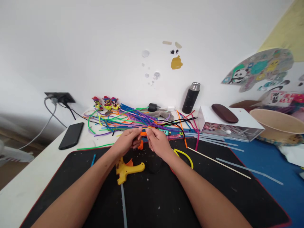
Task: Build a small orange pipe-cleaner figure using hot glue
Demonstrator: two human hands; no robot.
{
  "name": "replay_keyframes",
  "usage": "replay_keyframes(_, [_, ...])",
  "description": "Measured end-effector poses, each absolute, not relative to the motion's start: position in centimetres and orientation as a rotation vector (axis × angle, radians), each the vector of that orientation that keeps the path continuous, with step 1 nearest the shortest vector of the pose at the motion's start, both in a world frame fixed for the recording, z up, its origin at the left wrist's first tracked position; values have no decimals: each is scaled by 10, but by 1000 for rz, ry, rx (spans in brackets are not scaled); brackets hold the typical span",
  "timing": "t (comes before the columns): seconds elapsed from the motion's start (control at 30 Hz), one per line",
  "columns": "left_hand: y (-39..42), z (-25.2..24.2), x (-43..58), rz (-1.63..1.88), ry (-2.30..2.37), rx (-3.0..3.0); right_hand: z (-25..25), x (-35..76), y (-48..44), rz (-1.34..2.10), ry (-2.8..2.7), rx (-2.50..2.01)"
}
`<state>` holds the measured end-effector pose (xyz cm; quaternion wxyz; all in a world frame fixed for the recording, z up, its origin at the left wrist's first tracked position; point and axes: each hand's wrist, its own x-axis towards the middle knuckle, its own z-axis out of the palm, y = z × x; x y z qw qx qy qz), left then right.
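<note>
My left hand (129, 139) and my right hand (158, 141) meet over the back of the black mat (152, 196), thumbs and fingertips pinched together. Between them shows a short stretch of orange pipe cleaner (143, 133), which both appear to grip; my fingers hide most of it. Just below hangs or lies a small orange bundle (141, 145); whether it joins the held piece I cannot tell. A yellow glue gun (129, 170) lies near my left forearm, with a translucent glue stick (123, 202) extending from it. By my right wrist curves a yellow pipe cleaner loop (187, 156).
Behind my hands spreads a pile of coloured pipe cleaners (142, 117). A black phone (71, 136) lies at left. At right are a black thermos (191, 98), a white box (228, 126) topped by a brown case (224, 113), a wooden stick (220, 163) and loose glue sticks (251, 171).
</note>
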<state>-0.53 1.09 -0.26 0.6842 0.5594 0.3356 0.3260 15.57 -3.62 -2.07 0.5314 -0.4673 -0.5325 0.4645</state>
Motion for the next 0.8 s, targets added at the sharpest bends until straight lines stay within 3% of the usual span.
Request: replay_keyframes(0.8, [7,-2,-2,706,786,1233,-25,159,-34,978,-1342,-1196])
